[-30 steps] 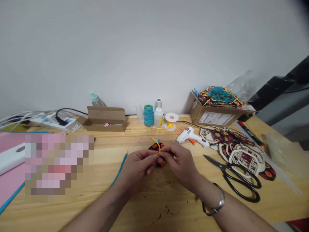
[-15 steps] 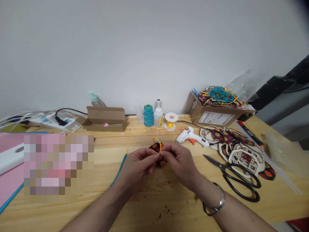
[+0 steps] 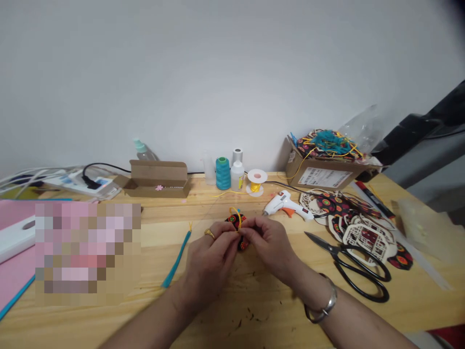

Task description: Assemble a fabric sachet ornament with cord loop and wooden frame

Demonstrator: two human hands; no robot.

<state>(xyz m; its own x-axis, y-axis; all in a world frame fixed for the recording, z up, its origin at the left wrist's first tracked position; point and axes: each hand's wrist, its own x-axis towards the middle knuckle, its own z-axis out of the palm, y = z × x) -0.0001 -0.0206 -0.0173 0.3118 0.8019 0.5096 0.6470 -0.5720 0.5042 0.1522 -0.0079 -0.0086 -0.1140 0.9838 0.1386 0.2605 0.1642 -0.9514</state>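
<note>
My left hand and my right hand meet above the middle of the table, fingertips pinched together. Between them runs a yellow braided cord, its loop standing up at the top. Behind the fingers lies a dark patterned fabric piece with red and orange flowers, partly hidden by both hands. Each hand is closed on the cord near the fabric. To the left of my left hand, a teal tassel with a yellow tip rests on the wood.
Large black scissors, a white glue gun and a pile of cut-out wooden shapes lie on the right. Teal thread, a yellow cord spool and cardboard boxes stand at the back. Dark scraps dot the table.
My left hand has turned so its back and a finger ring show, and its wrist has moved right, uncovering more of the tassel. My right hand stays nearly in place.
</note>
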